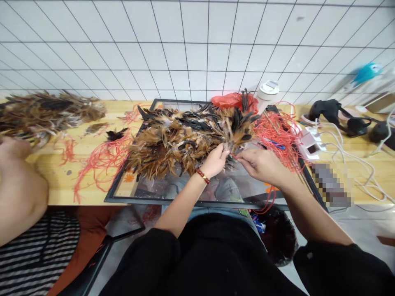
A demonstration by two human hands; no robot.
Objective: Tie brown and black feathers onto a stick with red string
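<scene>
In the head view my left hand point(215, 161) pinches the base of a bunch of brown and black feathers point(239, 128), which fans upward from the fingers. My right hand point(258, 165) is closed just beside it, its fingertips on a short piece of red string point(233, 156) at the base of the bunch. A large heap of brown feathers point(173, 144) lies left of my hands on a black-framed glass panel point(185, 202). Behind my right hand is a tangle of red strings point(277, 131).
A red plastic bag point(224, 101) and a white lidded cup point(267, 93) stand near the tiled wall. At right are a white charger point(310, 144), cables and a black headset point(327, 111). Another person's arm point(21, 189) is at left, near more feathers point(46, 113). Loose strings point(101, 160) lie between.
</scene>
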